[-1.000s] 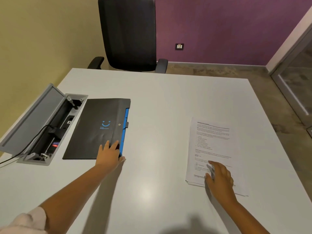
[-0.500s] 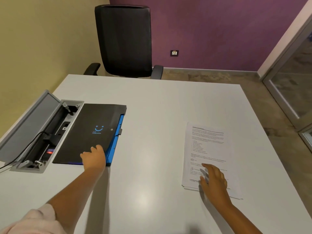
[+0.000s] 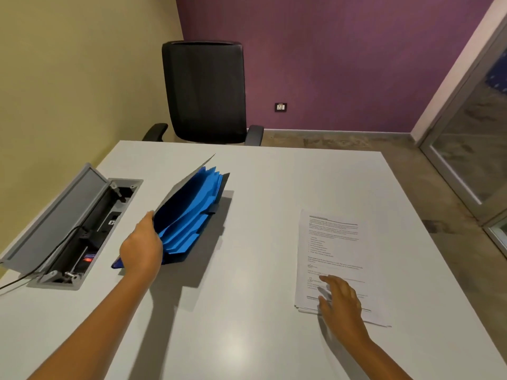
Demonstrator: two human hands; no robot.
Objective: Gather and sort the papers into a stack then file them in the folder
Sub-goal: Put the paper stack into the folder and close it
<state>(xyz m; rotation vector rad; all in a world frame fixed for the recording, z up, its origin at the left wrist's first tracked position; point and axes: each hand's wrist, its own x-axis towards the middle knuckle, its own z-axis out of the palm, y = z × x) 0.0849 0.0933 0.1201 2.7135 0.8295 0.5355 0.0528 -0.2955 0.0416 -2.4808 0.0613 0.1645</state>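
A: Step in hand, as I judged it, was opening the folder (image 3: 192,212). The papers (image 3: 329,259) already lay in one stack on the table (image 3: 247,338), right of centre, well apart from the folder.

B: Grip?

A: Left hand (image 3: 142,249) held the folder's near end, thumb on the raised front cover; the other fingers were hidden behind it, so I couldn't tell how they curled. The cover stood tilted up and the blue pockets fanned out beneath it. Right hand (image 3: 340,300) lay flat on the stack's near edge, fingers loosely spread, pressing and pinching nothing.

B: Orientation?

A: The folder's long axis ran from near-left to far-right, away from the person. Its mouth faced right, toward the papers. The stack's long axis ran nearly straight away, text head at the far end.

B: Next move?

A: By my reckoning, the right hand needs to get fingers under the whole stack, lift it square, and carry it left into one pocket while the left keeps the cover up. Loose sheets could splay or catch on a pocket tab.

B: Other items?

A: A cable box (image 3: 82,229) with its lid up at left; a chair (image 3: 205,91) beyond.
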